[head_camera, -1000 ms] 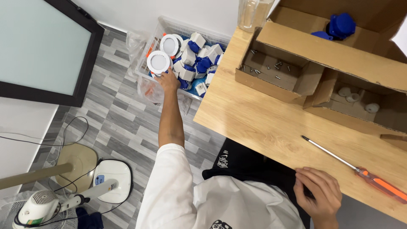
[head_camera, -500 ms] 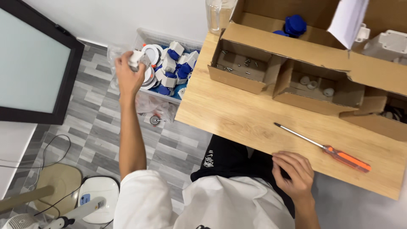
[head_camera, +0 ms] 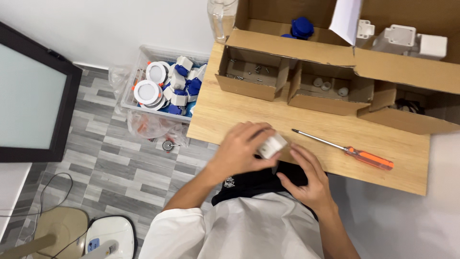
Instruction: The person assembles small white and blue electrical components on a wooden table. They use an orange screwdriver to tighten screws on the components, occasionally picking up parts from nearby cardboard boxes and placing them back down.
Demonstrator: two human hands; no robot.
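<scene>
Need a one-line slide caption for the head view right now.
Both hands, left hand and right hand, hold a small white part over the wooden table, beside an orange-handled screwdriver.

A desk [head_camera: 225, 112] carries a row of open boxes along its far side: a box of screws [head_camera: 251, 76] to the left, a box of small caps [head_camera: 330, 91] right of it. A screwdriver [head_camera: 347, 151] lies before the boxes, near the front edge. On the floor left of the desk stands a bin [head_camera: 165, 91] filled with round lamps. A bottle [head_camera: 221, 19] stands behind the desk's left corner.
</scene>
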